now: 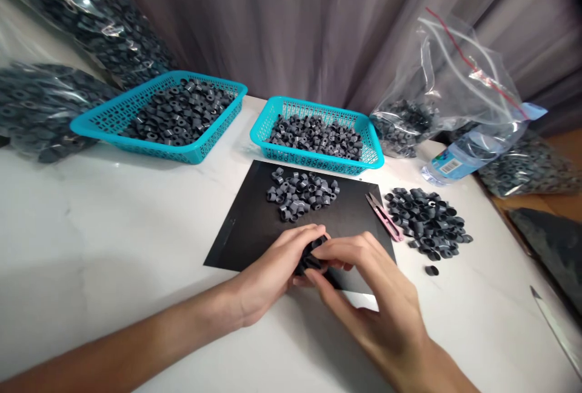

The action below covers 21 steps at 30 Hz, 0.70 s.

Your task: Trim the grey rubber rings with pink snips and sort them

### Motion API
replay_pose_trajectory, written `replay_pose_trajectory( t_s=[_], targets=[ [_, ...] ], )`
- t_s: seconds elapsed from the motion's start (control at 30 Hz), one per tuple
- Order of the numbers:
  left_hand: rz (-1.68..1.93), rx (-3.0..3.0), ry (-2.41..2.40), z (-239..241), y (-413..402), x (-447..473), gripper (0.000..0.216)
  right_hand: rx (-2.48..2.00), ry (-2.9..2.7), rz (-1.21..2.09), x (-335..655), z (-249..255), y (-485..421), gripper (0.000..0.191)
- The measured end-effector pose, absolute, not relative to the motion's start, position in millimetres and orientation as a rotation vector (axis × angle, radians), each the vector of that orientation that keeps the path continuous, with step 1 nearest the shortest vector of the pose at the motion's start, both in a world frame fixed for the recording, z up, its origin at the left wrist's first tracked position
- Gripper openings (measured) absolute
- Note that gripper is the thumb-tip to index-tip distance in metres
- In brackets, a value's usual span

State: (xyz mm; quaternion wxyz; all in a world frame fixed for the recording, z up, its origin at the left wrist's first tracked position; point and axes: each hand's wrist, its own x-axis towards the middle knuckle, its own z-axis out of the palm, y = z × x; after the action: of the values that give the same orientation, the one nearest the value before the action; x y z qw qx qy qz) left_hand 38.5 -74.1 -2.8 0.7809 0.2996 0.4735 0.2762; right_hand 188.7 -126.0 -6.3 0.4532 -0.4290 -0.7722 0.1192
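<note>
My left hand (282,259) curls round a few small dark grey ring-like caps (310,258) above the near edge of the black mat (240,217). The thumb and forefinger of my right hand (377,284) close on one of these caps, at the left palm. My fingers partly hide them, so their number is unclear. Beyond my hands, a loose heap of grey caps (302,193) lies on the mat. Pink-handled thread snips (385,217) rest across the mat's right edge, apart from both hands.
Two blue baskets, one left (200,153) and one central (313,164), hold many caps. Another heap of caps (427,223) lies right of the mat. Filled plastic bags (45,108) stand at left, an open zip bag (409,120) and a water bottle (468,153) at right.
</note>
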Motion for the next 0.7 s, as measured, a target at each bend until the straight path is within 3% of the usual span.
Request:
replay_pose_trajectory(
  t_s=[0.17,0.7],
  targets=[
    [0.564,0.624,1.161,-3.0,-77.3,38.2,0.036,-1.114,-1.951,0.236,184.9,-14.5,-127.5,0.026],
    [0.611,0.524,1.142,-3.1,-76.9,38.6,0.024,-1.124,-2.007,0.21,188.2,-15.3,-125.1,0.029]
  ],
)
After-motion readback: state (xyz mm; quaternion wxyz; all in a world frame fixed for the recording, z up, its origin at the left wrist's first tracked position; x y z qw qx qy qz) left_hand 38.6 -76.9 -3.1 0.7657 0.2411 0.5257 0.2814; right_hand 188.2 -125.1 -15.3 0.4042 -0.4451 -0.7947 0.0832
